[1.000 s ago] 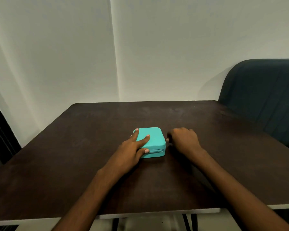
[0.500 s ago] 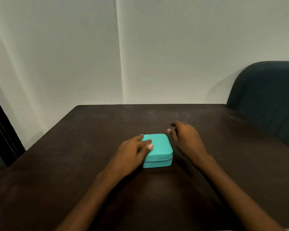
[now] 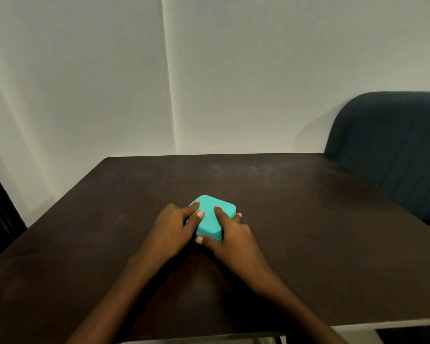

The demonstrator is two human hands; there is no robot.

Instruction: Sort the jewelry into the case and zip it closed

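Note:
The teal jewelry case lies closed on the dark table, turned so that one corner points away from me. My left hand rests against its left side, with straight fingers touching the lid's edge. My right hand grips the case from the near right: the index finger lies on the lid, the thumb is at the near corner and the other fingers wrap the right side. No loose jewelry is visible. The zipper pull is hidden.
A dark blue upholstered chair stands at the table's far right corner. White walls close off the back and left. The table's near edge runs along the bottom of the view.
The case has turned from square-on to corner-away. My right hand moved from beside the case onto it and took hold. My left hand slid to the case's left edge.

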